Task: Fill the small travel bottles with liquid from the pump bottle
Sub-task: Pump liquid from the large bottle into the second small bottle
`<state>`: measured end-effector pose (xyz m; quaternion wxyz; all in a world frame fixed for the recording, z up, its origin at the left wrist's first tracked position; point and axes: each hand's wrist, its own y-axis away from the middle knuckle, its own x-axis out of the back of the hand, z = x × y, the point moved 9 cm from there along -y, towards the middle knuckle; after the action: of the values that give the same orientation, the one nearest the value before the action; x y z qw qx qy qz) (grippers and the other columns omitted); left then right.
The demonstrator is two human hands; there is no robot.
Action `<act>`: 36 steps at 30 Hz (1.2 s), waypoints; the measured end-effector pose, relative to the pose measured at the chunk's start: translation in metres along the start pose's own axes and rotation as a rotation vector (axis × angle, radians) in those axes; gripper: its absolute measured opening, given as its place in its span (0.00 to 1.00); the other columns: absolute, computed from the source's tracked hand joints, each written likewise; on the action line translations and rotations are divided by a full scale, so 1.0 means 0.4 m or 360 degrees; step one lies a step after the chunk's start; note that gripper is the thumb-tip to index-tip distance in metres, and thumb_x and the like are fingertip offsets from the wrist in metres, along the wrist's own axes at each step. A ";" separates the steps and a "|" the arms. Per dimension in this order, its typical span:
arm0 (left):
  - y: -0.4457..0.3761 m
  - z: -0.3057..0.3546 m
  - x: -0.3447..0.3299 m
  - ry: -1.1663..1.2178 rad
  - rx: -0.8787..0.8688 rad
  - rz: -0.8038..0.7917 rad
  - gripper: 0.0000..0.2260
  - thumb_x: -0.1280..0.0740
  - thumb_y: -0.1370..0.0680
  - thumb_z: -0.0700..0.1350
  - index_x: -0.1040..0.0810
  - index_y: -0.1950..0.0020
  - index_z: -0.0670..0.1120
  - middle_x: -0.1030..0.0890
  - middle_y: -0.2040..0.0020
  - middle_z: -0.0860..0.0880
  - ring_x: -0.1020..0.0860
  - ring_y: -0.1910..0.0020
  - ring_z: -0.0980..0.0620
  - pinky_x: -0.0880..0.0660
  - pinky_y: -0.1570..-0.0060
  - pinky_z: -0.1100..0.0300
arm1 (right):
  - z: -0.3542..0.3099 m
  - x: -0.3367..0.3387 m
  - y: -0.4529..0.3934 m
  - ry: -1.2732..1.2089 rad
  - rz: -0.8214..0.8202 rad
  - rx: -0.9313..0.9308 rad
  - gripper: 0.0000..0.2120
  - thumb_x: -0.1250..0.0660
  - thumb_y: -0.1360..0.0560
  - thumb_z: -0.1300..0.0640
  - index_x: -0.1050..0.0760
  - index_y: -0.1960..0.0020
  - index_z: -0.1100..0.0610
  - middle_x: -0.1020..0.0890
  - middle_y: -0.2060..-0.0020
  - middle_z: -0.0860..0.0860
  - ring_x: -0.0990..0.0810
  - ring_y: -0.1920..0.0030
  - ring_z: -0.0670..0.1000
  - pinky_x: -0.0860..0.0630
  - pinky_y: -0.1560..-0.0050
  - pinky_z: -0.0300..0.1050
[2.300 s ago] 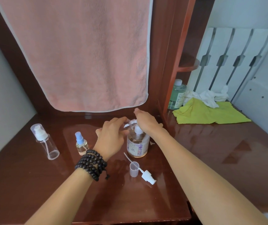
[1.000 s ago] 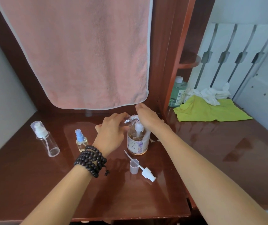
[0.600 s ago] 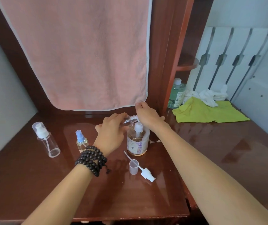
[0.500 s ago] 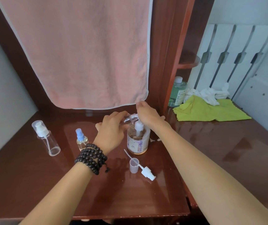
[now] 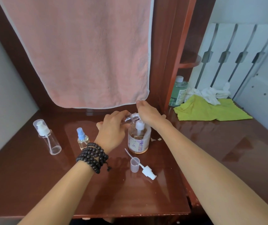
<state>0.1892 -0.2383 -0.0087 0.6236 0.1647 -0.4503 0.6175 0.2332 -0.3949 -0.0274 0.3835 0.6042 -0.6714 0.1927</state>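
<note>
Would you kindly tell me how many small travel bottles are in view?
3: capped clear bottle at the left, blue-topped bottle beside it, and one tilted bottle in the left hand at the pump.

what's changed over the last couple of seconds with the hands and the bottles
The right hand rose slightly on the pump bottle, as if releasing the pump. The left hand still holds the small clear bottle tilted at the spout. Nothing taken up or let go; other bottles, cap and loose sprayer unmoved.
</note>
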 end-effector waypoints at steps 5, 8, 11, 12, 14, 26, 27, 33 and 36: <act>0.007 -0.008 -0.024 -0.0034 0.0035 -0.0020 0.17 0.34 0.22 0.43 0.27 0.36 0.56 0.27 0.48 0.59 0.29 0.45 0.50 0.40 0.51 0.51 | 0.028 -0.029 -0.007 -0.0025 0.0020 -0.0075 0.24 0.58 0.16 0.47 0.32 0.27 0.44 0.27 0.28 0.54 0.35 0.26 0.61 0.51 0.28 0.67; 0.015 -0.017 -0.034 -0.0028 0.0064 -0.0037 0.17 0.35 0.22 0.42 0.28 0.35 0.56 0.25 0.46 0.57 0.28 0.44 0.50 0.40 0.50 0.51 | 0.039 -0.038 -0.004 -0.0037 0.0025 -0.0120 0.22 0.57 0.17 0.51 0.29 0.31 0.45 0.26 0.31 0.55 0.34 0.27 0.61 0.49 0.28 0.66; 0.011 -0.015 -0.023 0.0003 0.0040 -0.0047 0.17 0.34 0.22 0.43 0.27 0.35 0.57 0.26 0.48 0.59 0.27 0.45 0.50 0.40 0.52 0.52 | 0.025 -0.026 0.007 -0.0005 0.0025 -0.0112 0.23 0.58 0.16 0.49 0.31 0.29 0.46 0.26 0.30 0.56 0.34 0.27 0.62 0.49 0.28 0.66; 0.007 -0.011 -0.016 0.0009 0.0021 -0.0043 0.16 0.34 0.22 0.44 0.27 0.36 0.57 0.26 0.49 0.59 0.26 0.46 0.51 0.40 0.52 0.52 | 0.014 -0.016 0.009 0.0002 0.0029 -0.0092 0.24 0.59 0.16 0.47 0.33 0.27 0.47 0.27 0.28 0.57 0.35 0.26 0.63 0.49 0.28 0.66; 0.001 -0.003 -0.006 0.0015 -0.0003 -0.0029 0.15 0.35 0.22 0.45 0.28 0.37 0.58 0.27 0.49 0.59 0.26 0.46 0.51 0.39 0.52 0.51 | 0.000 0.001 0.007 0.0011 0.0037 -0.0048 0.26 0.60 0.15 0.43 0.38 0.22 0.45 0.29 0.26 0.56 0.36 0.24 0.63 0.50 0.28 0.66; 0.017 -0.017 -0.028 -0.0007 0.0064 -0.0065 0.16 0.35 0.22 0.43 0.28 0.35 0.56 0.25 0.46 0.57 0.28 0.44 0.50 0.39 0.50 0.50 | 0.021 -0.035 0.011 0.0006 0.0025 -0.0087 0.23 0.58 0.16 0.47 0.31 0.28 0.45 0.25 0.31 0.56 0.34 0.27 0.62 0.48 0.29 0.65; 0.016 -0.014 -0.020 0.0000 0.0048 -0.0055 0.16 0.35 0.22 0.43 0.28 0.35 0.56 0.25 0.47 0.57 0.28 0.44 0.50 0.39 0.50 0.51 | 0.014 -0.028 0.014 0.0019 0.0021 -0.0067 0.24 0.59 0.15 0.45 0.34 0.25 0.44 0.27 0.29 0.56 0.35 0.26 0.62 0.49 0.28 0.65; 0.000 -0.003 -0.007 0.0017 0.0028 -0.0020 0.16 0.34 0.22 0.45 0.28 0.37 0.58 0.26 0.48 0.59 0.26 0.46 0.51 0.40 0.50 0.51 | 0.006 -0.004 -0.002 0.0030 0.0025 -0.0033 0.28 0.61 0.16 0.39 0.39 0.21 0.44 0.30 0.25 0.56 0.38 0.23 0.63 0.52 0.27 0.68; 0.008 -0.006 -0.022 -0.0022 0.0040 -0.0024 0.16 0.35 0.22 0.43 0.27 0.35 0.56 0.25 0.45 0.57 0.28 0.45 0.50 0.40 0.50 0.51 | 0.024 -0.027 -0.002 -0.0002 0.0023 -0.0057 0.25 0.60 0.15 0.43 0.37 0.23 0.43 0.29 0.25 0.55 0.38 0.23 0.62 0.53 0.26 0.67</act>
<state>0.1885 -0.2414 -0.0177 0.6231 0.1802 -0.4454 0.6172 0.2311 -0.3949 -0.0419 0.3925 0.5925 -0.6793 0.1829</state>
